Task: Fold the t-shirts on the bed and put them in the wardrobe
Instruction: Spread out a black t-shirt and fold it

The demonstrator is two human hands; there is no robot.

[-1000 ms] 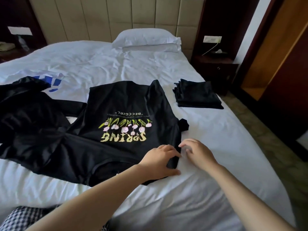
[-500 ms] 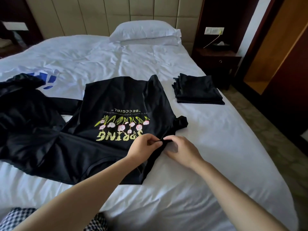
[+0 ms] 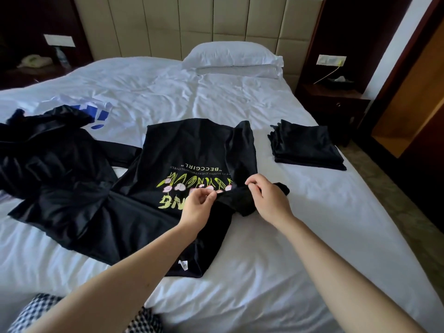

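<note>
A black t-shirt (image 3: pixel 192 150) with a yellow and pink print lies spread on the white bed (image 3: pixel 300 236), print upside down to me. My left hand (image 3: pixel 197 207) and my right hand (image 3: pixel 269 200) both pinch its right sleeve edge and hold it lifted over the print. A stack of folded black t-shirts (image 3: pixel 305 145) sits to the right. A heap of unfolded black t-shirts (image 3: pixel 52 162) lies at the left, with a white t-shirt with blue print (image 3: pixel 96 111) partly under it.
A white pillow (image 3: pixel 230 56) lies at the headboard. A dark nightstand (image 3: pixel 336 102) stands right of the bed. A wooden wardrobe opening (image 3: pixel 408 97) is at the far right, past a strip of floor. Checked fabric (image 3: pixel 45 308) shows at the bottom edge.
Both hands took hold of the right sleeve edge and drew it up and inward over the print. The view has tilted up a little.
</note>
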